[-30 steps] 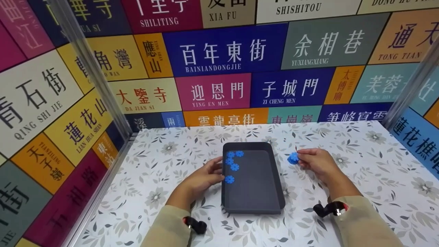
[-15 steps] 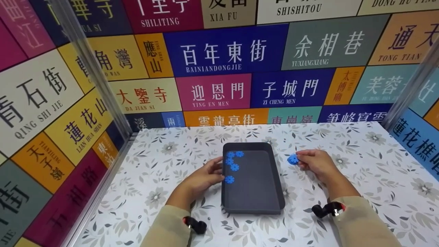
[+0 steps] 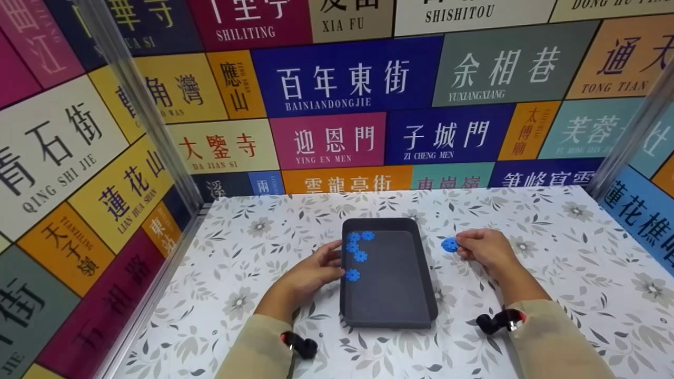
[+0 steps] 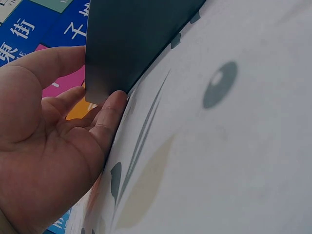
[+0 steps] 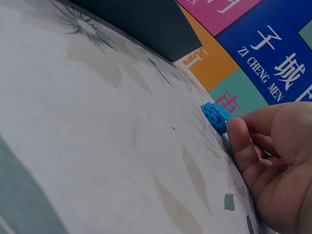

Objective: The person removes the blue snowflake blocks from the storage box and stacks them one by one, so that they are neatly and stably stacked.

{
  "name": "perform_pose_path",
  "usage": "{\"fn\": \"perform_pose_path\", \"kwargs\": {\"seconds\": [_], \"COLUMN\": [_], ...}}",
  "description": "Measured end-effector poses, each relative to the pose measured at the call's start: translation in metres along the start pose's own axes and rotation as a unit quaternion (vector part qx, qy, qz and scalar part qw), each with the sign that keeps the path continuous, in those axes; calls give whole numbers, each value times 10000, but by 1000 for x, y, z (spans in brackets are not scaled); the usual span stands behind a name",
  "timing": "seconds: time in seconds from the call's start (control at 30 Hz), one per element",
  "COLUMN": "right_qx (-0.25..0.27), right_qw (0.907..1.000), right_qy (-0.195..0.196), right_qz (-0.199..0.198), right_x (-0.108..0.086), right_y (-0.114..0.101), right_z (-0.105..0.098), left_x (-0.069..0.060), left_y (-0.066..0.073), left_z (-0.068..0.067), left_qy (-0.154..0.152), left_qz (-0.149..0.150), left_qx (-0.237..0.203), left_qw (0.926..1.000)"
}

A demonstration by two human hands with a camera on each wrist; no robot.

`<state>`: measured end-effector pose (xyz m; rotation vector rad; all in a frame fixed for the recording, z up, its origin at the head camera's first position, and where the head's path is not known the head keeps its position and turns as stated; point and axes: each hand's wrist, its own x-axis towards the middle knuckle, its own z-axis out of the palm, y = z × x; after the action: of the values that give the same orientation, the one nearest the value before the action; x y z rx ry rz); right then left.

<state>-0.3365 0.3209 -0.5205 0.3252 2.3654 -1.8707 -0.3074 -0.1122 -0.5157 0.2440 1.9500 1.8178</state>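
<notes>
In the head view, a dark grey rectangular tray stands on the table. Several blue snowflake discs lie along its left side inside. My left hand rests with thumb and fingers against the outside of the tray's left wall, also seen in the left wrist view around the tray wall. To the right of the tray, a small stack of blue snowflake discs sits on the table. My right hand pinches the stack's right edge between thumb and index finger; the right wrist view shows the layered discs at the fingertips.
The table has a white cover printed with grey flowers and leaves. Behind it rises a wall of coloured signs. A metal post stands at the back left corner. Each sleeve carries a small black wrist camera.
A tilted disc at my right fingertips has come down flat onto the stack on the table. My right forearm has shifted slightly left. The left hand and tray have stayed in place.
</notes>
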Motion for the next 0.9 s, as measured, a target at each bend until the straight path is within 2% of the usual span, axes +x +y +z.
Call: {"fn": "perform_pose_path", "kwargs": {"seconds": [0.17,0.4,0.67,0.8,0.9], "right_qx": [-141,-250,-155,-138,70], "right_qw": [9997,9994,9996,9992,9994], "right_qy": [161,219,244,371,306], "right_qz": [129,105,52,48,-160], "right_x": [1,-1,-2,-7,-15], "right_y": [-1,-4,-5,-15,-30], "right_z": [2,5,6,7,15], "left_x": [1,1,1,1,2], "left_y": [-1,-1,-2,-2,-2], "left_z": [-1,-3,-2,-1,-1], "left_qy": [3,-26,-117,-113,-114], "left_qz": [-31,-53,96,120,108], "left_qx": [-42,-57,-172,-259,-293], "left_qw": [10000,10000,9997,9995,9994]}}
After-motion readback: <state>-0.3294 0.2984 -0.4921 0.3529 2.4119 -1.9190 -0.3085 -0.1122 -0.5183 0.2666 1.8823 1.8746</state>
